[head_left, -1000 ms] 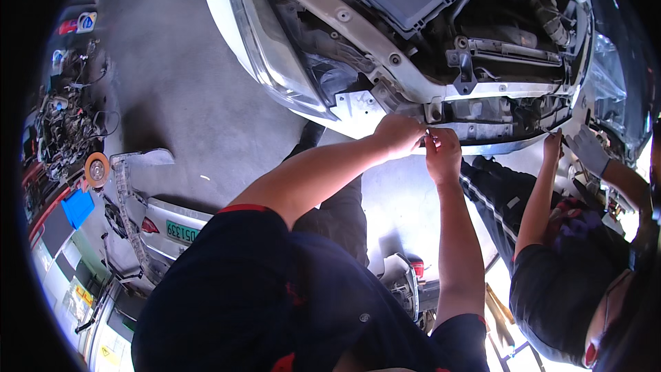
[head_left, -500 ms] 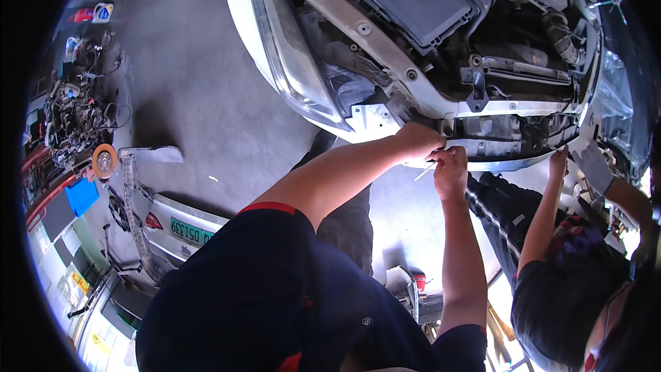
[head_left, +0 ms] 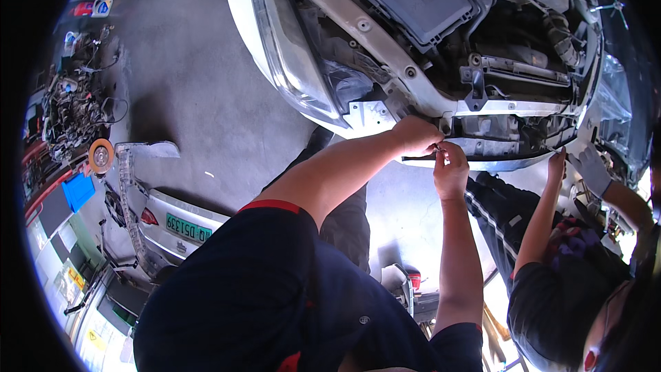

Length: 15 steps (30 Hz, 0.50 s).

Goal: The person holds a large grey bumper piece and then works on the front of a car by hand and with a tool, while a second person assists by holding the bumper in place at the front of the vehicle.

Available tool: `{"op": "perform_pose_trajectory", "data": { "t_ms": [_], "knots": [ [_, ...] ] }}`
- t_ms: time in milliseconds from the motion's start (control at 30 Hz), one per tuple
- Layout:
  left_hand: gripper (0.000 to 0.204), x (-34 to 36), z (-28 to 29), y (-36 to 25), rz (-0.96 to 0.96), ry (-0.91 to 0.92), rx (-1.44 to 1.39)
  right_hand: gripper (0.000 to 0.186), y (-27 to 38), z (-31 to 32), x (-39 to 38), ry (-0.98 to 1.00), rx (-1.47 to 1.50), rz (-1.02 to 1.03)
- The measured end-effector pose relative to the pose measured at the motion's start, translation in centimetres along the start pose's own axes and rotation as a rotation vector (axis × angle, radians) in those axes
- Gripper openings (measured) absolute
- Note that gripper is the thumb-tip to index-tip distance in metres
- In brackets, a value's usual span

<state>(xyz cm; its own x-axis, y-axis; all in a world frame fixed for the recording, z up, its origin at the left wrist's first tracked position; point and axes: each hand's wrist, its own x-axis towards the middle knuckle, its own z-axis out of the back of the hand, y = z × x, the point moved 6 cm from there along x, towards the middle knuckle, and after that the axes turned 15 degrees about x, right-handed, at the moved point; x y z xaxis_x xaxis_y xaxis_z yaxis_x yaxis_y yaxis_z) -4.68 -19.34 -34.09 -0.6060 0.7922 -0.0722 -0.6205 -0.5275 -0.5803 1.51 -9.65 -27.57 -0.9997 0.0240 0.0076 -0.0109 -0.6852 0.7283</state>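
Observation:
My left hand (head_left: 416, 136) is closed at the car's front bumper (head_left: 475, 163), below the body rail; what its fingers hold is hidden. Just right of it and slightly lower, my right hand (head_left: 451, 171) pinches a small silvery piece (head_left: 438, 148) near the left hand's fingertips. Above both are the exposed cream-coloured body rail (head_left: 385, 52), a headlamp (head_left: 282, 55) at the white corner, a metal bracket (head_left: 477, 89) and a grey plastic box (head_left: 420, 3) in the engine bay.
A co-worker (head_left: 564, 303) at the right reaches toward the same bumper, one hand gloved (head_left: 592, 169). At left lie a removed engine (head_left: 76, 103), orange disc (head_left: 101, 155), blue bin (head_left: 78, 191) and detached rear bumper (head_left: 175, 213). A red lamp (head_left: 413, 279) shows below.
The whole view has shifted as my head moved. A thin pale rod seen below my right fingers half a second ago now shows only as a short piece at the fingertips.

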Motion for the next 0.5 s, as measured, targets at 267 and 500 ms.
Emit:
{"op": "perform_pose_trajectory", "data": {
  "t_ms": [267, 500],
  "knots": [
    [0.012, -0.3, 0.1, -0.7, 0.051, 0.013, 0.014, 0.017, 2.1, 0.3, 1.2, 0.147, -0.257, 0.189],
    [0.014, -0.8, 0.2, -0.9, 0.074, -0.029, 0.016, 0.016, 2.9, 0.4, 2.2, 0.200, -0.363, 0.243]
  ]
}}
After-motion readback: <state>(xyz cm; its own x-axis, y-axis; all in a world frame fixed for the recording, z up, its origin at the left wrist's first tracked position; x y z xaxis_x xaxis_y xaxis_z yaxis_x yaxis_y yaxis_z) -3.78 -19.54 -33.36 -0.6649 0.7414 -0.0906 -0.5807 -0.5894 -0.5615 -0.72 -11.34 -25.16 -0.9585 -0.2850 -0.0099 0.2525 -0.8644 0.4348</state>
